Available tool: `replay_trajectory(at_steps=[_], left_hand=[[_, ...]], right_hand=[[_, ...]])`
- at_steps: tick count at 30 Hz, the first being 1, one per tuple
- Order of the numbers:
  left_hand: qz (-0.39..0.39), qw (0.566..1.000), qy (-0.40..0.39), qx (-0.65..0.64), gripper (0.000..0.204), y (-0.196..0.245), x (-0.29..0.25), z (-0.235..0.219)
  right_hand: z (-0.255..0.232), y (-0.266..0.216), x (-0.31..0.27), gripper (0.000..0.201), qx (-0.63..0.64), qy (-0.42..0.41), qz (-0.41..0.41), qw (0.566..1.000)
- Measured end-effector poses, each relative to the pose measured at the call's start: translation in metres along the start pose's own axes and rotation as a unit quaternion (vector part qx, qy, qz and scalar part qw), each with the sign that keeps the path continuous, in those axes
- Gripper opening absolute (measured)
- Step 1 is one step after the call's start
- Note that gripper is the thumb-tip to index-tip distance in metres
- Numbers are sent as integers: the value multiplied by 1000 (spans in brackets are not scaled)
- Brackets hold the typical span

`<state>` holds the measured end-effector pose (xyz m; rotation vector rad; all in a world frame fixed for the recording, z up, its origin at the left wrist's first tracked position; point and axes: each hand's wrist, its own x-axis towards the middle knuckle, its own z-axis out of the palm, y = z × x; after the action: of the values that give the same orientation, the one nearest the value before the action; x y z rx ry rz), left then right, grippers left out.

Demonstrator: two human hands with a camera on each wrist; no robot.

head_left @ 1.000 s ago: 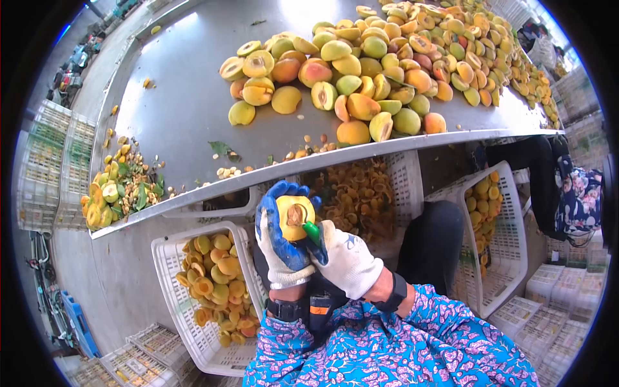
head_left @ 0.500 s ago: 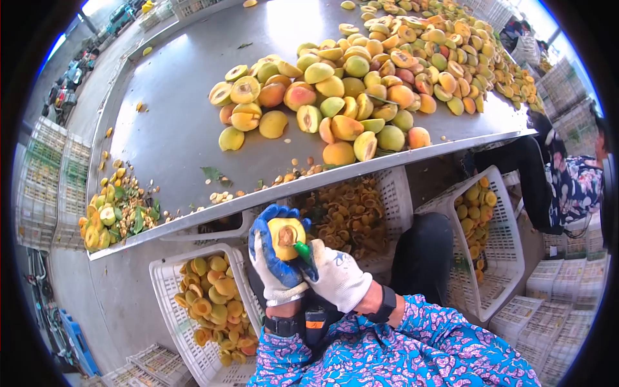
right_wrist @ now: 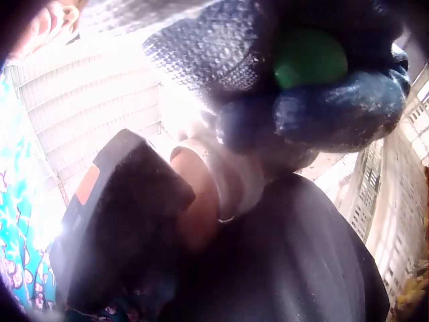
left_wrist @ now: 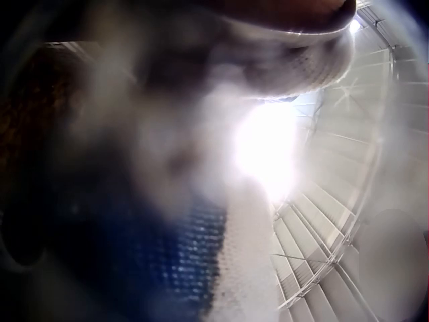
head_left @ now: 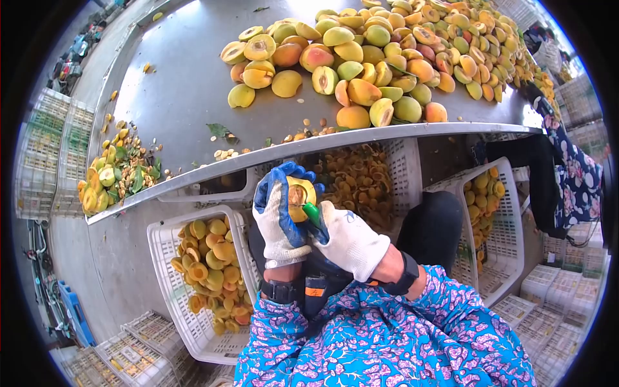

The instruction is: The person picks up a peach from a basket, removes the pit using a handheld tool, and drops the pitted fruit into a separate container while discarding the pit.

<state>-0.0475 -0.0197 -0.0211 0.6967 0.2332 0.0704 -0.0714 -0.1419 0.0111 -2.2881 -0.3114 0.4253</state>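
In the head view the left hand, in a blue and white glove, cups a halved yellow fruit with its brown pit facing up. The right hand, gloved too, grips a green-handled tool whose tip end lies at the cut face; the tip itself cannot be made out. Both hands are close together in front of the metal table's edge. In the right wrist view curled blue fingers wrap the green handle. The left wrist view is blurred, with part of a glove showing.
Many fruits lie on the metal table, with scraps and pits at its left. White crates of fruit stand left and right; another lies beneath the edge. Another person's dark-clothed leg is at the right.
The head view has shifted, so table and crates sit higher in it than half a second ago. The hands keep their hold on the fruit and the green-handled tool.
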Motion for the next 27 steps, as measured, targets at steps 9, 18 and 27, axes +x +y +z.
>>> replay_trajectory(at_steps=[9, 18, 27], left_hand=[[0, 999, -20, 47, 31, 3, -8, 10], [-67, 984, -95, 135, 30, 12, -17, 12], [-163, 972, -118, 119, 29, 24, -16, 11]], right_hand=[[-12, 5, -5, 26, 137, -67, -2, 988], [-54, 7, -26, 21, 572, -322, 237, 716], [-43, 16, -33, 22, 653, -378, 228, 616]])
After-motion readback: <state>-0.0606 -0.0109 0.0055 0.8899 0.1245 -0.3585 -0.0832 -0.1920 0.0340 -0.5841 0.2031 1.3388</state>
